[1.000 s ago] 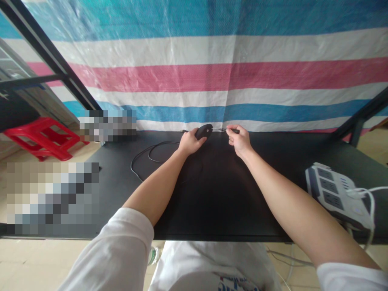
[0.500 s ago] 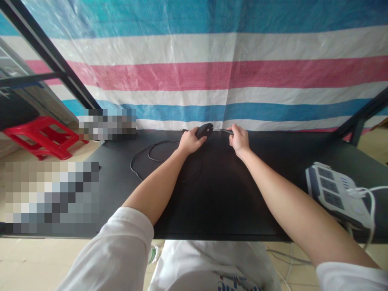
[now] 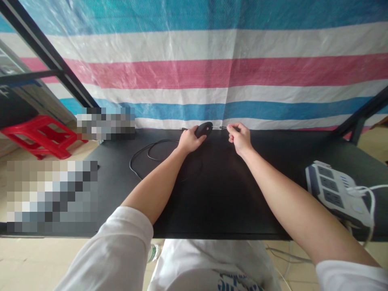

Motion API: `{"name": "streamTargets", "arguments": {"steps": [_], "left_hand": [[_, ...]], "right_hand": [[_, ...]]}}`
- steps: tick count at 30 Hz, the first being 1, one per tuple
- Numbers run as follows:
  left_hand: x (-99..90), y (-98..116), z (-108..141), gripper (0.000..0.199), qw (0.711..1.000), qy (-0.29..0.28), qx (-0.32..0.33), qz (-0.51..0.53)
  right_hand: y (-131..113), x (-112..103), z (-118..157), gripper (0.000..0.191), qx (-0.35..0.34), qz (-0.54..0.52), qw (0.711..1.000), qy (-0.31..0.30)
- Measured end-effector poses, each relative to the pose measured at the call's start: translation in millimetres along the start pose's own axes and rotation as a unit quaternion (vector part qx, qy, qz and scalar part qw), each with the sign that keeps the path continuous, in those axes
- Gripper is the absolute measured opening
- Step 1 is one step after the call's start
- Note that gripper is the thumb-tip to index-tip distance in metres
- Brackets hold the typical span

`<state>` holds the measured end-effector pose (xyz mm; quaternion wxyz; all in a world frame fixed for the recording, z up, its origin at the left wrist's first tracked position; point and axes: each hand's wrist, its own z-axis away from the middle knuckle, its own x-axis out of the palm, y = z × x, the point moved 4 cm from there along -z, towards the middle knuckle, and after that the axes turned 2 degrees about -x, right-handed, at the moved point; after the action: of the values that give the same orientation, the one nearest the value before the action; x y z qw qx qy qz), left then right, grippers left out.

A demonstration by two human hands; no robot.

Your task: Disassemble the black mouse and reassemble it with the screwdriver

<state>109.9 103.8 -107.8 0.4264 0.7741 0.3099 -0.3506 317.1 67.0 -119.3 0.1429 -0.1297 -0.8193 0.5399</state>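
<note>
In the head view, my left hand (image 3: 190,140) is closed around a black computer mouse (image 3: 202,130), tilted up near the back of the table. A small light dot shows on its face. My right hand (image 3: 240,138) pinches a small screwdriver (image 3: 223,127), its thin metal shaft pointing left. The screwdriver's tip meets the right end of the mouse; my view is too small to show how it sits there. A thin black cable (image 3: 133,157) loops over the table to the left of my left hand.
The black table (image 3: 218,202) lies under both arms. At its right stands a white power strip (image 3: 336,190) with white cables plugged in. A striped plastic sheet (image 3: 182,72) hangs behind. A red stool (image 3: 42,135) stands off to the left, near blurred-out items.
My right hand has shifted its fingers on the screwdriver, and the hand sits slightly further right. My left hand keeps the mouse in nearly the same place.
</note>
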Motion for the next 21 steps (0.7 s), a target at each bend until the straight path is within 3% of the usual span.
{"name": "streamTargets", "arguments": {"steps": [9, 21], "left_hand": [[0.0, -0.3, -0.2, 0.047, 1.000, -0.006, -0.010, 0.000], [0.0, -0.4, -0.6, 0.046, 1.000, -0.003, -0.012, -0.014]], "right_hand": [[-4.1, 1.7, 2.8, 0.032, 0.014, -0.012, 1.000, -0.007], [2.8, 0.6, 0.7, 0.055, -0.031, 0.063, 0.998, 0.001]]}}
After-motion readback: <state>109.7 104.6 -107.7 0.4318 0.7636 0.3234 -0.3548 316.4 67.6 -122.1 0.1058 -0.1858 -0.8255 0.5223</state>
